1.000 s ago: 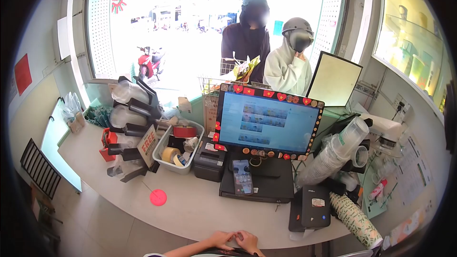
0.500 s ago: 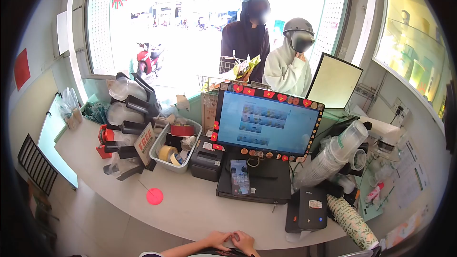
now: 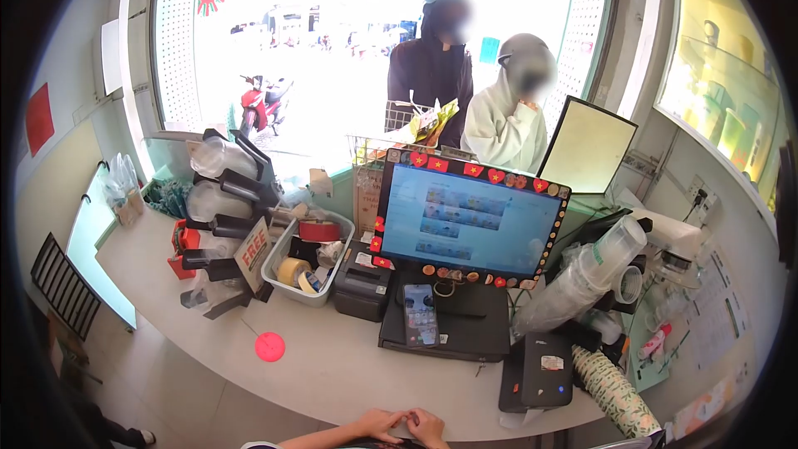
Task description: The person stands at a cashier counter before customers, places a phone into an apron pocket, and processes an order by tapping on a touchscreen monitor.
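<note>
"Someone's shoe (image 3: 148,436) has come into view at the lower left since the earlier frame. What about the person's hands?"

"Little change there: they still meet at the counter's (image 3: 332,374) near edge, well to the right of the pink disc (image 3: 270,347). First comes the left hand (image 3: 381,424), its fingers bent inward."

"And the right hand (image 3: 426,427)?"

"Just beside it, fingers loosely curled, the tips of both hands close together or touching. Nothing shows between them, though whether something small is hidden, one cannot tell."

"Where does the smartphone (image 3: 421,316) lie?"

"Ahead of both hands, face up on the black cash drawer (image 3: 474,337), well apart from the fingers. Its long axis runs away from the person, almost straight, and the right hand seems slightly nearer."

"Anything closer?"

"Farther right, the black receipt printer (image 3: 536,374) stands on the counter, near the right hand and ahead of it to the right. Its long side also points away from the person. Neither hand touches it, and the right is clearly the nearer one."
</note>
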The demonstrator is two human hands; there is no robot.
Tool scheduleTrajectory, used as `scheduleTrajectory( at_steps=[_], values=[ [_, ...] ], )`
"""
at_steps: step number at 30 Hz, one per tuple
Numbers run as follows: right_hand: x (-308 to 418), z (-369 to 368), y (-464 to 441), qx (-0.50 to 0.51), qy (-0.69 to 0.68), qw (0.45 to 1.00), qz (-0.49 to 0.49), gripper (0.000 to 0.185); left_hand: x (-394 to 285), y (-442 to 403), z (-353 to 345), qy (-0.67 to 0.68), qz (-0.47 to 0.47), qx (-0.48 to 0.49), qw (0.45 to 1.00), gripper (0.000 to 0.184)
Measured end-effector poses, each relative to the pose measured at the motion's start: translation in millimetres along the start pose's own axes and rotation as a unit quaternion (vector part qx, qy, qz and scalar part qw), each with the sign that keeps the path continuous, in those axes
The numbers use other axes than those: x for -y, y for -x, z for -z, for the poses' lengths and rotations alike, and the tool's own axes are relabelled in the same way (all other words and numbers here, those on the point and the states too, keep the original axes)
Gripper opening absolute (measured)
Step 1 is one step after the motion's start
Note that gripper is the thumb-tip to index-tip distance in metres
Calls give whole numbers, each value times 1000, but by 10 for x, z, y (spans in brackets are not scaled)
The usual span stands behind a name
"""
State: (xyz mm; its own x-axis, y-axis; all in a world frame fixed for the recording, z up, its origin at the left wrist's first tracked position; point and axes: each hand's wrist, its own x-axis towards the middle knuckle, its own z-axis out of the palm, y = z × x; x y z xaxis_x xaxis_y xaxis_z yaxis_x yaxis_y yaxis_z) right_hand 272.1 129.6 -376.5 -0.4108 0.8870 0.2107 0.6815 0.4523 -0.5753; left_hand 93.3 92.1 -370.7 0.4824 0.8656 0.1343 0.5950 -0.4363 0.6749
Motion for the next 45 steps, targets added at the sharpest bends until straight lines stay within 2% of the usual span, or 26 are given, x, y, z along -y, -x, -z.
scheduleTrajectory(
  at_steps=[3,15,18,21,40,45],
  values=[
    [47,77,-28,41,-11,998,-45,18,41,16,-55,7,6,2,1000,71],
    [-67,-26,-10,13,11,1000,4,19,73,-30,-103,19,10,-26,999,70],
    [-11,37,-16,38,-6,999,-23,20,59,9,-119,22,23,-12,999,70],
    [7,48,-48,-31,-7,999,39,11,70,-17,-92,22,22,-19,999,70],
    [37,64,-40,30,-15,999,-26,21,-39,12,37,-5,20,-22,1000,72],
    [-4,38,-35,48,4,998,-42,22,101,-1,-120,-10,11,-29,999,74]
  ],
)
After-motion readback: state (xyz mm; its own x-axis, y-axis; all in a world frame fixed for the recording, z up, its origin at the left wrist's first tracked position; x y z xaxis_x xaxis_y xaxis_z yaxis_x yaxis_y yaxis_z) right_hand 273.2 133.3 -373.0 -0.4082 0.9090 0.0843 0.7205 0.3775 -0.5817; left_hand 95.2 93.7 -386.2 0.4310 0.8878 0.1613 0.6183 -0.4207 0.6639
